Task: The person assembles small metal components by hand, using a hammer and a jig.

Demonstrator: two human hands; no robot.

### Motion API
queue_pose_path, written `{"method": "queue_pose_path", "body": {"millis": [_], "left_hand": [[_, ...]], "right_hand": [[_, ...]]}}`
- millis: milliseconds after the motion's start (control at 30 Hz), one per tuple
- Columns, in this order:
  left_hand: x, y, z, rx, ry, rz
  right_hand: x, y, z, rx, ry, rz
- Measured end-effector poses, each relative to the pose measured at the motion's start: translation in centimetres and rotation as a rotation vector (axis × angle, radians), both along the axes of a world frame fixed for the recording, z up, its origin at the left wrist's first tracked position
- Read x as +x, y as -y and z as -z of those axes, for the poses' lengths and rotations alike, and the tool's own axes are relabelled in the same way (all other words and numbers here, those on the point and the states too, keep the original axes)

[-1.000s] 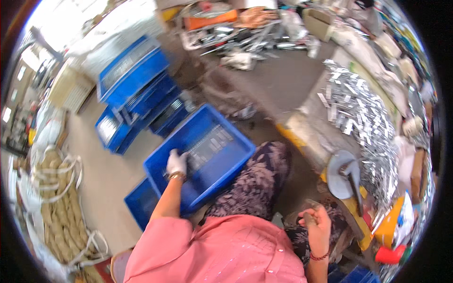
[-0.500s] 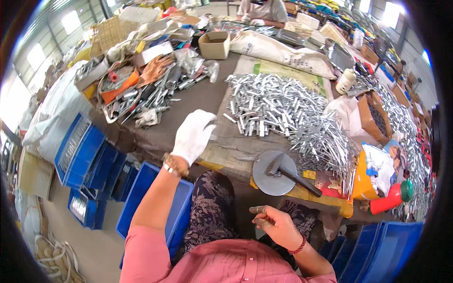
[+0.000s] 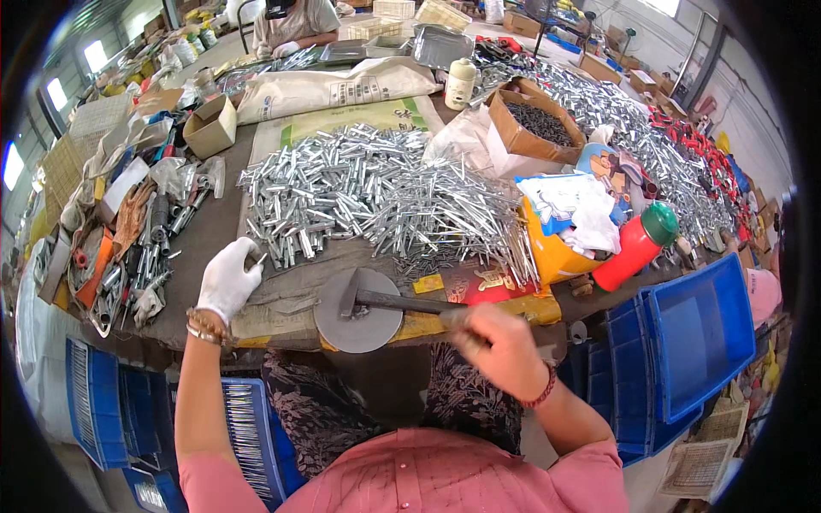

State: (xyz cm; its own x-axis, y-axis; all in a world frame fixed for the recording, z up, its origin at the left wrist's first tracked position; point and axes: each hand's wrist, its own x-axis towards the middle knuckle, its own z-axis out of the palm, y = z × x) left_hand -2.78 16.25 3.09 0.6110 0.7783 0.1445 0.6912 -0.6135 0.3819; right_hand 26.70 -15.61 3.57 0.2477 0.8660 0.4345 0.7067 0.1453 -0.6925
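Note:
My left hand (image 3: 229, 280), in a white glove, is over the near left edge of a heap of shiny metal tubes (image 3: 316, 192). Its thumb and forefinger are pinched together, and the tip of a small metal pin (image 3: 262, 258) pokes out between them. A round grey metal plate (image 3: 363, 329) lies at the table's front edge, with the head of a hammer (image 3: 402, 301) resting on it. The bare fingers of my right hand (image 3: 496, 342) are closed round the end of the hammer's dark handle. Thin metal rods (image 3: 479, 218) are piled right of the tubes.
Blue bins (image 3: 697, 329) stand at the right, and another with metal rods (image 3: 248, 436) is by my left leg. A red bottle (image 3: 629, 252), a cardboard box of dark parts (image 3: 539, 124) and a cream bottle (image 3: 460, 84) flank the heap. Another person (image 3: 295, 30) sits across.
The view has swung right. My left hand has come to the tube heap and its fingers have closed. My right hand has risen from my lap to the hammer's handle.

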Motion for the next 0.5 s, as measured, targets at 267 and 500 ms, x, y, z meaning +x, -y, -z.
{"method": "queue_pose_path", "body": {"millis": [267,500], "left_hand": [[0.7,8.1,-0.6,-0.696,0.925,-0.013],[2.7,14.6,-0.2,-0.846,0.706,-0.040]], "right_hand": [[5.5,-6.6,0.8,0.103,0.575,0.155],[6.9,-8.7,1.5,-0.015,0.865,0.122]]}}
